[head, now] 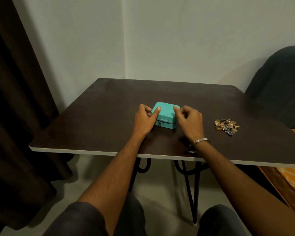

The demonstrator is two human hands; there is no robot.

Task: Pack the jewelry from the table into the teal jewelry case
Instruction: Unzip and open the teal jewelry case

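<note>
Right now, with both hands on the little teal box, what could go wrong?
1. The teal jewelry case is zipped shut, with its zipper pull at the front left corner. Tugging hard with the left hand or the right hand might make the light case slide on the smooth table.
2. The jewelry pile is heaped together, so pieces could snag and come up in a clump.
3. The pile lies toward the table's right side; a sweeping wrist might knock pieces off.

A single head-worn camera looks forward and down from the seated person's height, close over the near worktop (95,103) edge.
</note>
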